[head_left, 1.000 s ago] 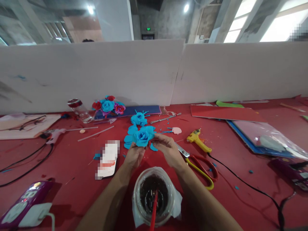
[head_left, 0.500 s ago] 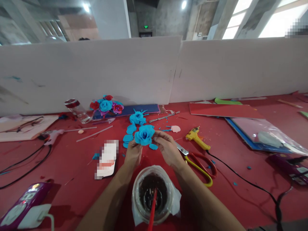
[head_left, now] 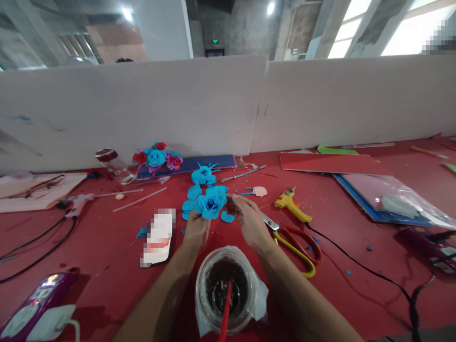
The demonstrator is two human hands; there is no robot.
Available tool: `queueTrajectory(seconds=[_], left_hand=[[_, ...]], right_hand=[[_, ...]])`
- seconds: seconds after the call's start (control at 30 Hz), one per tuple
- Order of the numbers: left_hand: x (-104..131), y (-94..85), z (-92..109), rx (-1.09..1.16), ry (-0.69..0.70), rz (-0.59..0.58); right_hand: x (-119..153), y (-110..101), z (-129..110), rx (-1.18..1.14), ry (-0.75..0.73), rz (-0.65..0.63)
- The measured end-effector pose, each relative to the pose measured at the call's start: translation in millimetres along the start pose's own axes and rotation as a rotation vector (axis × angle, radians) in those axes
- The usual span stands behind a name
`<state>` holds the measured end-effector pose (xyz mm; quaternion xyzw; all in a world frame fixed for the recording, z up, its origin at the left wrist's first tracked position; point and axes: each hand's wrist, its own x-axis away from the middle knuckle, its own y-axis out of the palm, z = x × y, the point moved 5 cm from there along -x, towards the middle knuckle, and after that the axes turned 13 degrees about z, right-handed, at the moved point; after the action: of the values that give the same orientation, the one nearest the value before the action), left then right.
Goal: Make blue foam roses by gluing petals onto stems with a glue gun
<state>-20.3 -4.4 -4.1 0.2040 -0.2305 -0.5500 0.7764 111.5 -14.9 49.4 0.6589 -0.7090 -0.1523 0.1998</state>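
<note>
A blue paper rose (head_left: 211,202) is held up in front of me over the red table. My left hand (head_left: 198,228) pinches it from below; the grip point is partly hidden under the petals. At the flower's right edge, my right hand (head_left: 248,216) has thumb and fingers closed together by an outer petal. Whether those fingers hold the petal cannot be seen clearly. Loose blue petals (head_left: 194,192) lie behind and left of the rose, and one blue petal (head_left: 227,217) lies between the hands. Behind them stands another blue flower (head_left: 204,175).
A plastic cup (head_left: 203,304) with dark drink and red straw stands between my forearms. Scissors (head_left: 297,244) and a yellow glue gun (head_left: 290,204) lie right. A phone (head_left: 160,237), pink glue gun (head_left: 80,204), glass bottle (head_left: 116,166) and flower bunch (head_left: 156,157) are left.
The blue rose has tipped slightly toward me and shifted a little left and down. My right fingers have drawn closer together at its right edge.
</note>
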Motion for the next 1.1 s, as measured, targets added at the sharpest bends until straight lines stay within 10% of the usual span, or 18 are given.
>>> queueTrajectory(seconds=[0.67, 1.1], left_hand=[[0.2, 2.0, 2.9, -0.042, 0.173, -0.080], [7.8, 6.5, -2.6, 0.098, -0.206, -0.080]], right_hand=[[-4.4, -5.0, -4.5, -0.134, 0.096, -0.004], [-8.0, -5.9, 5.1, 0.118, -0.128, 0.032]])
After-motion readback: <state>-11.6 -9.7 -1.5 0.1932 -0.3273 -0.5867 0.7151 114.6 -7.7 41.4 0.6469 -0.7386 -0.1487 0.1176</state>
